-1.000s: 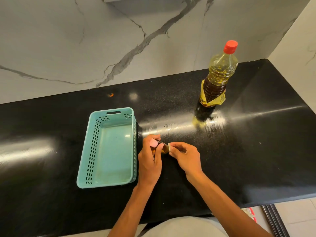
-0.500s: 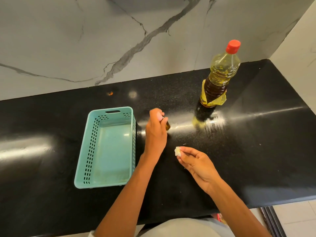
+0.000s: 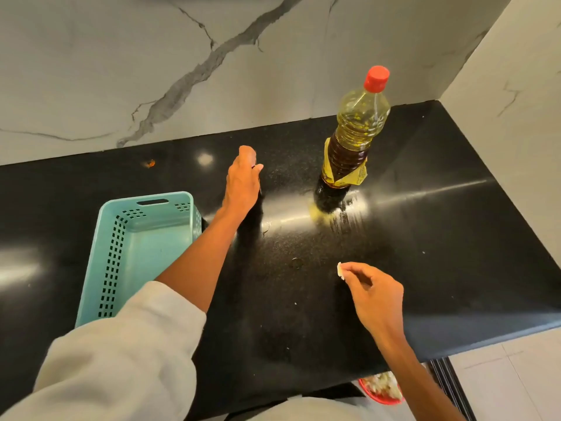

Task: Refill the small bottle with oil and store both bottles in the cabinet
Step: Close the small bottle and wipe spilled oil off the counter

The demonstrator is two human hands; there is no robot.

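- Large oil bottle (image 3: pixel 353 141): upright on the black countertop (image 3: pixel 425 238) near the marble wall, red cap (image 3: pixel 376 78) on. Dark oil fills the lower part, clear yellow oil above. An oily smear lies at its base.
- Teal basket (image 3: pixel 136 253): on the counter at left, perforated walls, nothing inside.
- Left hand (image 3: pixel 243 183): extended toward the back of the counter, fingers curled; a small dark sliver shows at the fingertips. Whether it grips the small bottle cannot be told.
- Right hand (image 3: pixel 375 294): above the counter front, pinching a small white piece (image 3: pixel 340 270) between thumb and forefinger.
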